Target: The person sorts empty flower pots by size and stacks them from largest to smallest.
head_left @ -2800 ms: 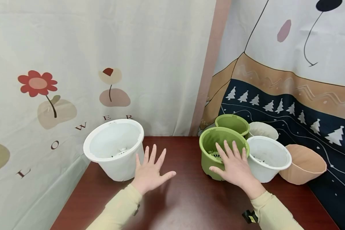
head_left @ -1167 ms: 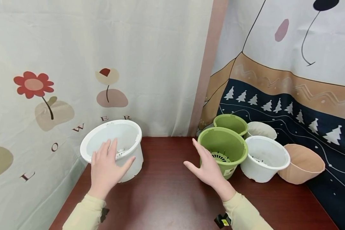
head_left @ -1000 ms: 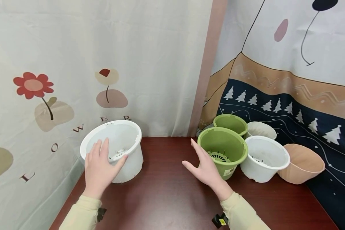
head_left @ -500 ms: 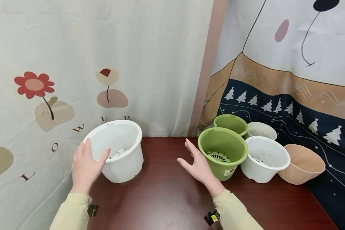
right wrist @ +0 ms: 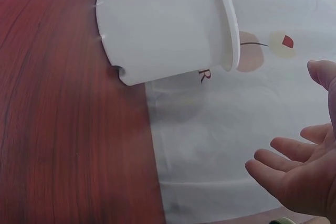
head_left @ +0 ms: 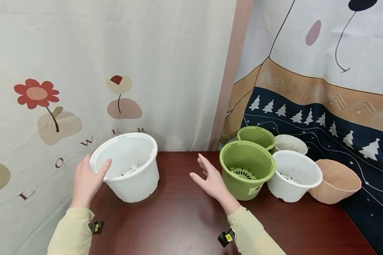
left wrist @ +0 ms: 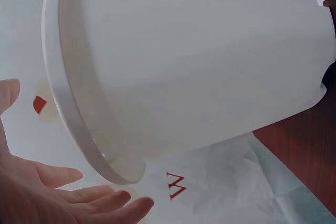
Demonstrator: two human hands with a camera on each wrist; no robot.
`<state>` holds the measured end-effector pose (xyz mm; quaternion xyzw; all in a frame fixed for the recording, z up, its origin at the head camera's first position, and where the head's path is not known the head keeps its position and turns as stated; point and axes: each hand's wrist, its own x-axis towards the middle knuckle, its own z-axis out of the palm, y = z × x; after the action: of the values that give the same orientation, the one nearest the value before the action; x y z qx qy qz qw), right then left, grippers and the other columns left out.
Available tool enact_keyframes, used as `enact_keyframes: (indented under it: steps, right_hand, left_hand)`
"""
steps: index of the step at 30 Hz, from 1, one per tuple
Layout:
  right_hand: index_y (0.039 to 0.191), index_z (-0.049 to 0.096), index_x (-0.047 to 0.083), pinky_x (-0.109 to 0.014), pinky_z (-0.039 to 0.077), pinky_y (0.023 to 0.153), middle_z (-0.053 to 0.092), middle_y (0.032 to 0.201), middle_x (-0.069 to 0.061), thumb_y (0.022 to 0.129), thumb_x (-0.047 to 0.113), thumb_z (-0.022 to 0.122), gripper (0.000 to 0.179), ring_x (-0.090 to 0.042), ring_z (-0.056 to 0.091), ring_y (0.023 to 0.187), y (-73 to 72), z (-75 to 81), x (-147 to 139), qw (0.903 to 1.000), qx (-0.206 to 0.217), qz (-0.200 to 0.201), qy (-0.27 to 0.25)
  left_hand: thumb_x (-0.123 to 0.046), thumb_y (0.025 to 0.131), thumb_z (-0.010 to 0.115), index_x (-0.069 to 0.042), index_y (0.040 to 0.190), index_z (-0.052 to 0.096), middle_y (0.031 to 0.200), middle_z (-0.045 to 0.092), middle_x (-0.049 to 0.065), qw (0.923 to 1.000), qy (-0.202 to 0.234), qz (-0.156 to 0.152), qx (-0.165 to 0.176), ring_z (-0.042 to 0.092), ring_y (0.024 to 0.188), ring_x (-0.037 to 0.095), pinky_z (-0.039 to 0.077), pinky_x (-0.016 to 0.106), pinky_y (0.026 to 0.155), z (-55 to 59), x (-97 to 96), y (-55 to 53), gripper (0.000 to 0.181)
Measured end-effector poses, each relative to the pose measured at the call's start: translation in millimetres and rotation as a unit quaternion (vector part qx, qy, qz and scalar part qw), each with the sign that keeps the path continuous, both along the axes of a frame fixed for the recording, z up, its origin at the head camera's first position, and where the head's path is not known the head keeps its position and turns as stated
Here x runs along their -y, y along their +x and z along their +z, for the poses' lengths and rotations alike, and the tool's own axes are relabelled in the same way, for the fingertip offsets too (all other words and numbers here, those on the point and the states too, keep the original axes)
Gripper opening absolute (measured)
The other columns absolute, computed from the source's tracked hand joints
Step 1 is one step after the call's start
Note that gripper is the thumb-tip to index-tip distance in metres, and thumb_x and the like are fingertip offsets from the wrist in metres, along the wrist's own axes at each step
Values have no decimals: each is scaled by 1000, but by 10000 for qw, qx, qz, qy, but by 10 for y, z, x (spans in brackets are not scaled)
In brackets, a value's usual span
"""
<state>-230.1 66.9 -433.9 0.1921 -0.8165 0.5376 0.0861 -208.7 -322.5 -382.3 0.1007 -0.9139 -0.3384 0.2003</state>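
Observation:
A large white plastic flower pot [head_left: 134, 186] stands upright on the left of the table. At its left rim is my left hand [head_left: 87, 180], thumb spread away from the fingers. In the left wrist view the fingers [left wrist: 105, 203] lie just beyond the pot's thick rim [left wrist: 65, 98], not curled round it. My right hand [head_left: 212, 181] hovers between this pot and a green flower pot [head_left: 242, 187], with thumb and fingers apart. The right wrist view shows the right hand [right wrist: 299, 171] with loosely bent fingers and nothing in it; the white pot [right wrist: 163, 30] is some way off.
Behind the green pot stands another green pot [head_left: 256, 136]. A second white pot [head_left: 292, 191], an off-white pot [head_left: 292, 143] and a peach pot [head_left: 335, 191] are grouped at right. Printed curtains [head_left: 178, 88] hang behind the dark red wooden table [head_left: 178, 219].
My left hand has moved left, from over the white pot's front to its left rim. The right hand has drifted left, away from the green pot. The pots stay in place.

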Motion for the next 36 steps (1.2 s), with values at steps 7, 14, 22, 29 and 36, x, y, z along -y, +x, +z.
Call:
enact_keyframes:
  steps: [7,14,22,29,36]
  right_hand:
    - [153,35,9,-48,45,103,50,145,-16,92,27,72,74,-32,50,130,-44,-14,100,9996,126,136,-211]
    - [154,35,10,-49,46,102,51,143,-20,92,27,72,74,-34,53,127,-84,-12,205,9984,330,227,-396]
    - [153,35,7,-48,46,102,51,141,-23,93,25,71,72,-36,52,128,-131,33,327,9964,493,386,-579]
    - [153,35,8,-49,45,103,51,142,-22,92,26,71,73,-34,53,128,-184,71,401,9958,594,449,-534]
    - [153,35,8,-45,46,102,52,141,-19,93,28,71,73,-31,54,127,-236,125,419,9964,620,462,-359]
  left_hand:
    - [-52,96,56,14,150,22,146,32,40,9990,289,-120,307,32,133,55,30,66,105,8,130,-68,91]
    - [-55,95,54,11,153,7,147,26,42,9917,842,-86,972,30,135,53,31,63,107,25,254,-109,100]
    - [-41,97,56,18,140,35,122,53,41,9939,639,-101,889,62,82,26,54,24,58,24,328,-196,76]
    - [-35,101,49,21,145,21,132,42,44,9796,1558,-375,1210,63,63,4,59,28,61,21,378,-226,77]
    - [-23,102,47,25,143,15,127,42,45,9688,1968,-533,1408,65,64,6,60,32,66,16,420,-262,71]
